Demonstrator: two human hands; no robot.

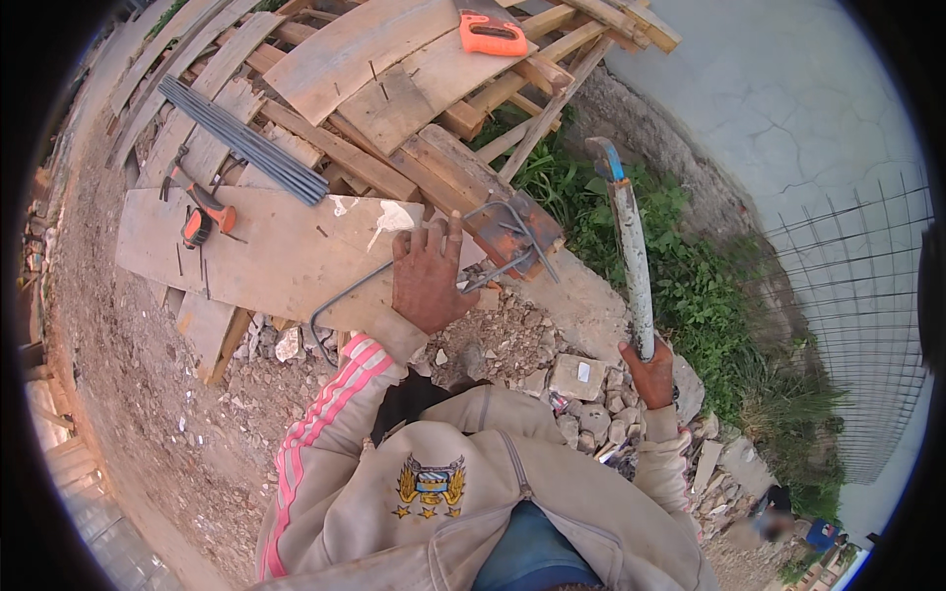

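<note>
My left hand [429,276] lies over a thin bent steel rod [345,292], pressing it down with its fingers stretched forward. The rod runs from a loop beside my left wrist, under my palm, to a bent frame at the end of a thick timber block [483,192]. My right hand [648,372] is closed round the lower end of a rebar bending bar [631,251]. This bar is long, white and worn, with blue near its hooked top. It stands apart from the rod, to the right of the timber.
On the board [296,261] at left lie a hammer [202,197], a tape measure [196,229] and loose nails. A bundle of steel rods [246,138] and a handsaw [493,35] rest on planks. Rubble [581,379] lies below; green plants [680,256] and wire mesh [852,295] are at right.
</note>
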